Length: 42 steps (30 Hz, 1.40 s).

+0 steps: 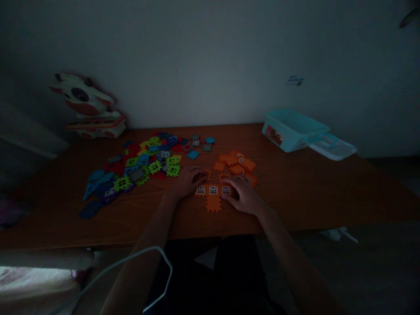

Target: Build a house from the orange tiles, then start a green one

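Note:
Three orange interlocking tiles with white windows [213,190] lie joined in a row on the table, and a plain orange tile [214,203] is attached below the middle one. At the row's upper left, my left hand [189,181] is closed with its fingertips on an orange tile [208,175]. My right hand [244,194] curls round the row's right end, its fingers on another orange tile [224,177] above and its thumb beside the right window tile. My fingers partly cover both upper tiles.
Loose orange tiles [235,161] lie just behind my right hand. A large pile of mixed-colour tiles [141,165] spreads to the left. At the back right is a turquoise bin [295,131] with a pale lid [333,146]; a cow-shaped toy [87,103] stands back left. A white cable [131,254] crosses my left forearm.

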Each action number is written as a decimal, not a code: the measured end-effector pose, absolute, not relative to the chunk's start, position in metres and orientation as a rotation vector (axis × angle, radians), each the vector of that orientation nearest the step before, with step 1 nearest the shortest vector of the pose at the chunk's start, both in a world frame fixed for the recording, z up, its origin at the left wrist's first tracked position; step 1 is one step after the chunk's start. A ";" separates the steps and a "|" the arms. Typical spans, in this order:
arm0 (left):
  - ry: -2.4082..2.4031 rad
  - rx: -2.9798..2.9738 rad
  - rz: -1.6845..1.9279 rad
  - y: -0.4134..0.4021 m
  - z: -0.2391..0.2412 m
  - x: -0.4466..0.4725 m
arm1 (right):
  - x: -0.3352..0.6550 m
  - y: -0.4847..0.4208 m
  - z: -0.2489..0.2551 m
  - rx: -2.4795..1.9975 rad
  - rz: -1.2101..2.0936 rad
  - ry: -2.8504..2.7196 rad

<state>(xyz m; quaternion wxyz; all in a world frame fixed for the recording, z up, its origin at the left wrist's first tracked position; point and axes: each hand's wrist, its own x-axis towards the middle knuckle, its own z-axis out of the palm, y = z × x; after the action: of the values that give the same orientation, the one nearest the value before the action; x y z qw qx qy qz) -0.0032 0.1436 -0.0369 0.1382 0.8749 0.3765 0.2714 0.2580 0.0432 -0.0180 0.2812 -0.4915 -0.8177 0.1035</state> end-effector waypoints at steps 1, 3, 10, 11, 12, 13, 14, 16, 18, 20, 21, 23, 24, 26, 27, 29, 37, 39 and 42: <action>1.089 2.529 0.785 0.144 -0.038 -0.003 | 0.258 0.044 -0.018 -1.314 0.284 -2.191; 1.097 2.529 0.794 0.145 -0.038 -0.004 | 0.258 0.044 -0.018 -1.307 0.298 -2.186; 1.079 2.537 0.810 0.142 -0.034 -0.004 | 0.258 0.043 -0.018 -1.294 0.329 -2.154; 1.075 2.534 0.810 0.142 -0.034 -0.004 | 0.259 0.043 -0.018 -1.288 0.327 -2.151; 1.074 2.526 0.809 0.142 -0.035 -0.004 | 0.259 0.043 -0.018 -1.280 0.324 -2.151; 1.079 2.512 0.805 0.142 -0.035 -0.004 | 0.259 0.043 -0.018 -1.276 0.321 -2.150; 1.092 2.492 0.799 0.143 -0.036 -0.004 | 0.259 0.043 -0.019 -1.273 0.317 -2.152; 1.131 2.444 0.793 0.143 -0.038 -0.005 | 0.258 0.043 -0.019 -1.274 0.305 -2.161; 1.162 2.404 0.800 0.144 -0.039 -0.006 | 0.258 0.043 -0.019 -1.295 0.277 -2.159; 1.179 2.377 0.802 0.145 -0.038 -0.009 | 0.257 0.044 -0.019 -1.338 0.242 -2.142; 1.191 2.367 0.800 0.146 -0.038 -0.012 | 0.256 0.044 -0.019 -1.361 0.228 -2.132; 1.219 2.356 0.798 0.147 -0.037 -0.018 | 0.256 0.044 -0.020 -1.388 0.213 -2.118; 1.226 2.356 0.802 0.148 -0.036 -0.021 | 0.256 0.044 -0.020 -1.392 0.212 -2.116; 1.216 2.361 0.806 0.149 -0.035 -0.027 | 0.256 0.044 -0.021 -1.385 0.211 -2.111; 1.199 2.363 0.803 0.149 -0.034 -0.030 | 0.256 0.044 -0.022 -1.380 0.212 -2.111; 1.171 2.361 0.796 0.150 -0.033 -0.032 | 0.257 0.044 -0.022 -1.373 0.214 -2.114; 1.131 2.234 0.776 0.143 -0.023 -0.028 | 0.259 0.045 -0.022 -1.360 0.209 -2.123; 1.078 2.267 0.744 0.141 -0.021 -0.027 | 0.259 0.045 -0.022 -1.360 0.211 -2.122; 0.976 2.327 0.750 0.140 -0.019 -0.024 | 0.258 0.045 -0.021 -1.362 0.219 -2.119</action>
<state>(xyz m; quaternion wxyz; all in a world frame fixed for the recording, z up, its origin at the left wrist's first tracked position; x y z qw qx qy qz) -0.0245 0.1397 -0.0187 0.2518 0.8554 0.3589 0.2758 0.2579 0.0445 -0.0211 0.3017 -0.5135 -0.7990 0.0825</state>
